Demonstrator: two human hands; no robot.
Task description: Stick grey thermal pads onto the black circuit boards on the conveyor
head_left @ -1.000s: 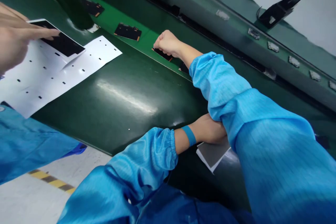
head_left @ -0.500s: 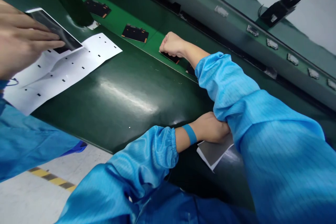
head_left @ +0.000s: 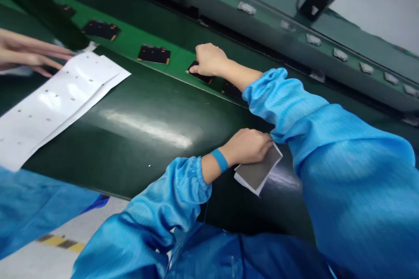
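My left hand [head_left: 248, 146], with a blue band at its wrist, is closed on a small stack of grey sheets [head_left: 260, 174] with white edges, just above the green tabletop. Further out, my right hand [head_left: 211, 60] reaches over the belt. Its fingers are curled and its thumb points down onto a flat black panel [head_left: 201, 76] with small orange tabs. Whatever the right fingers pinch, if anything, is hidden. Beside it lies another black panel [head_left: 231, 89], partly behind my forearm.
More black panels [head_left: 153, 54] lie along the green belt [head_left: 127, 48]. At the left, a co-worker's hand [head_left: 29, 54] is by a large white sheet [head_left: 62, 100] with small dark marks. A dark post [head_left: 55, 13] stands there. Several small metallic parts [head_left: 246, 8] line the rear ledge.
My right thumb has come down over the panel. My left hand and its sheets show further left and more fully. The co-worker's dark sheet is out of sight and the white sheet is lifted.
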